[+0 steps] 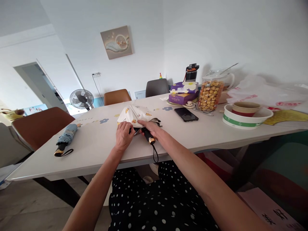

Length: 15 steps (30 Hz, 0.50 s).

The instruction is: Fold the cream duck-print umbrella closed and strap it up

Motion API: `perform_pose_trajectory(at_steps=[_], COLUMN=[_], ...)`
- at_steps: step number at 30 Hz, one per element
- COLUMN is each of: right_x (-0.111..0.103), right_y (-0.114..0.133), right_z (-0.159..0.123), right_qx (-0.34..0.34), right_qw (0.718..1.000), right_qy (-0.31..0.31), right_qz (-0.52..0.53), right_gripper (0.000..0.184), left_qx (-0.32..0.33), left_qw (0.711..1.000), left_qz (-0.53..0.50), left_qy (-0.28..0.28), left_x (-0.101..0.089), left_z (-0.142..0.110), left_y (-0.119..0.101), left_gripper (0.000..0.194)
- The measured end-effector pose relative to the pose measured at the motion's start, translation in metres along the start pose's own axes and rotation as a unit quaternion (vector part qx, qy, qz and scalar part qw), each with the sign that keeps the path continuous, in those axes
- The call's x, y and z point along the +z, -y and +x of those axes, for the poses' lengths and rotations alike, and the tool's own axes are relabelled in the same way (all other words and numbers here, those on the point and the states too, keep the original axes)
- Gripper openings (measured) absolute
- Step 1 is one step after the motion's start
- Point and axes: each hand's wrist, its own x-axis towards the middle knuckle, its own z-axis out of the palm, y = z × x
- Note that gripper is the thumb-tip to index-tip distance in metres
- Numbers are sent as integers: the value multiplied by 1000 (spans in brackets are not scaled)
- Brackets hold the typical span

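A cream umbrella [136,114] with small orange and yellow prints lies on the table in front of me, its canopy loosely gathered. Its black handle has a gold band and points toward me, a black wrist strap hanging over the table edge. My right hand [149,127] grips the umbrella near the top of the handle, thumb on the fabric. Pinched at the canopy's near left edge is my left hand [124,134], its fingers curled on the fabric. A blue folded umbrella [67,134] with a black and gold handle rests at the table's left.
On the white table [101,146] to the right are a black phone [186,114], tissue boxes [181,97], a jar of round snacks [210,93], a white and green bowl [237,122] and a plastic bag [262,91]. Chairs [117,96] stand behind; a fan [81,98] is farther left.
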Motion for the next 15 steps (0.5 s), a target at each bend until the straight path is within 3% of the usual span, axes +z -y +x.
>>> perform_pose_trajectory(at_steps=[4, 7, 11, 15], right_x=[0, 0, 1, 4], right_y=[0, -1, -2, -5], right_z=[-1, -1, -1, -2], right_qx=[-10, -23, -51, -71], right_qw=[1000, 1000, 998, 996], right_qy=[-1, 1, -15, -33], right_qz=[-6, -14, -27, -46], right_gripper=[20, 18, 20, 28], left_qx=[0, -36, -139, -287], left_qw=[997, 993, 980, 932], left_qz=[10, -22, -113, -219], left_qy=[78, 112, 82, 37], left_x=[3, 5, 4, 10], left_z=[-4, -6, -3, 14], left_y=[0, 2, 4, -5], left_gripper=[11, 13, 15, 20])
